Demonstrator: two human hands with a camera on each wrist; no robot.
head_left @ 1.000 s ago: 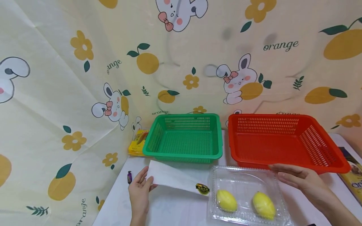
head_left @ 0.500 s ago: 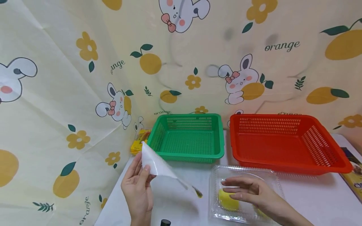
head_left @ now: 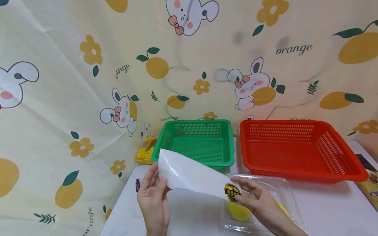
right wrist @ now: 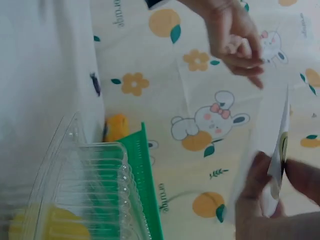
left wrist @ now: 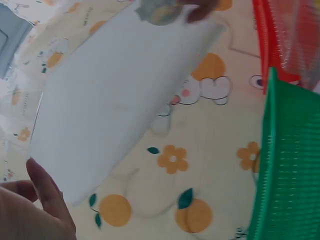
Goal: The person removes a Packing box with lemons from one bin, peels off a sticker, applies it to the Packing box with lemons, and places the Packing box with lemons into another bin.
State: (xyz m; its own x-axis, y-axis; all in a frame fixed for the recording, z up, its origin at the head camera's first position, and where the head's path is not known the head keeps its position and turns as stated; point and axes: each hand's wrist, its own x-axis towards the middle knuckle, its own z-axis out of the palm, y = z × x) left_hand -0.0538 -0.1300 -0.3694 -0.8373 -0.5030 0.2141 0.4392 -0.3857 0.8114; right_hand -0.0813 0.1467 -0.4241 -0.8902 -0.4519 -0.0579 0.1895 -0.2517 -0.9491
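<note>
A strip of glossy white paper (head_left: 192,172) is stretched between my two hands above the table. A round black-and-gold sticker (head_left: 232,192) sits on its right end. My left hand (head_left: 155,198) pinches the left end between thumb and fingers. At the sticker end, my right hand (head_left: 258,201) pinches the paper, thumb at the sticker's edge; the right wrist view shows this end (right wrist: 281,150) nearly edge-on. Under my right hand stands a clear plastic box (head_left: 290,196), holding a yellow lemon (head_left: 239,213) and another lemon (head_left: 283,208), both partly hidden.
Behind the paper stands a green basket (head_left: 193,164), with a red basket (head_left: 289,175) to its right. A yellow packet (head_left: 144,152) lies left of the green basket. A small purple-wrapped candy (head_left: 137,185) is at the left. A dark-and-yellow packet (head_left: 370,183) lies far right.
My right hand has moved left from the plastic box's right side to pinch the paper's sticker end. My left hand has raised the paper, which now spans both hands.
</note>
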